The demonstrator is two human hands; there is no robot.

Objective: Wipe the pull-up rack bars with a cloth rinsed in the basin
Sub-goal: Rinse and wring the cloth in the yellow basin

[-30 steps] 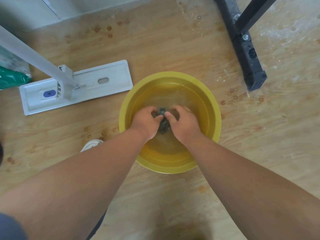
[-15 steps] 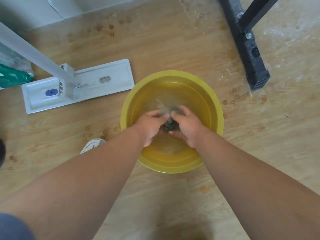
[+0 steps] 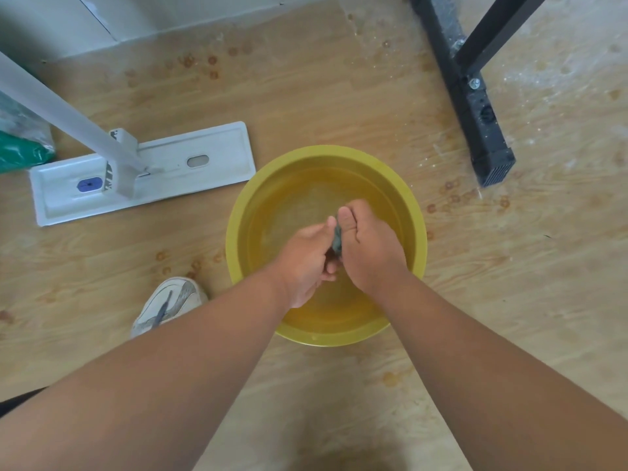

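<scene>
From the head view, I squeeze the small dark cloth between both fists over the round yellow basin, so the wrung water should fall back into it. My left hand curls around the cloth's lower end, my right hand clamps the upper end, knuckles touching. The basin is smooth plastic holding clear water. At two o'clock stands the matte black, square-section rack foot, not yet wiped. At ten o'clock lies a flat white mop head on wood-grain floor.

Dark cloth over yellow basin
</scene>
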